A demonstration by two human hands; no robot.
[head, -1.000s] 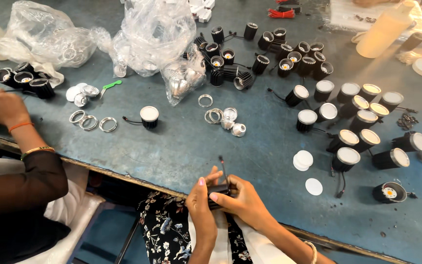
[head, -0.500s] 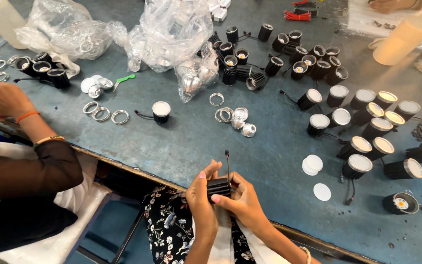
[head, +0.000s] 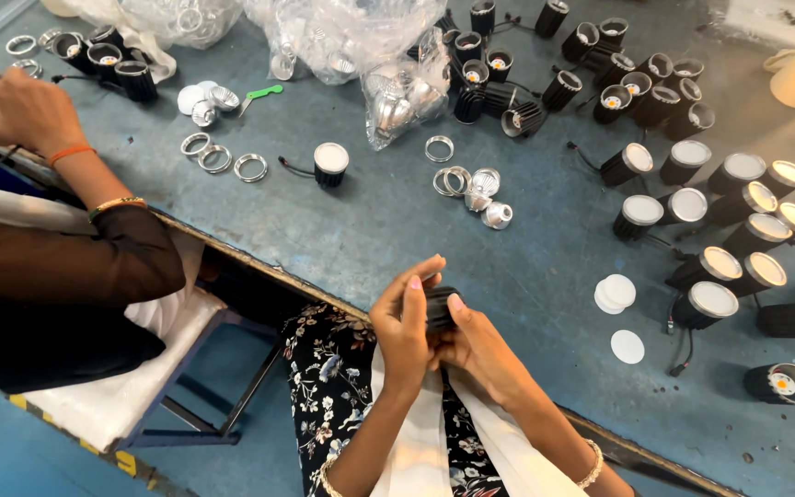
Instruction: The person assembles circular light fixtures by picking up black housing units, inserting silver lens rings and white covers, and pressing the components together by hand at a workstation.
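Both my hands hold one small black cylindrical lamp housing (head: 441,308) just over the near edge of the blue-grey table (head: 342,230). My left hand (head: 402,327) wraps its left side, fingers over the top. My right hand (head: 482,348) grips it from the right and below. Most of the housing is hidden by my fingers. Loose metal rings (head: 453,179) and silver reflectors (head: 489,207) lie on the table beyond my hands. White round discs (head: 616,293) lie to the right.
Many black lamp housings, some capped white (head: 720,230), fill the right and far side. Clear plastic bags of parts (head: 388,83) sit at the far middle. A co-worker's hand (head: 20,110) and dark sleeve (head: 66,267) are at the left, near rings (head: 218,158) and a capped housing (head: 330,164).
My hands have turned the black housing, and its thin wire no longer sticks up. The view has shifted slightly; the co-worker's hand stays at the left.
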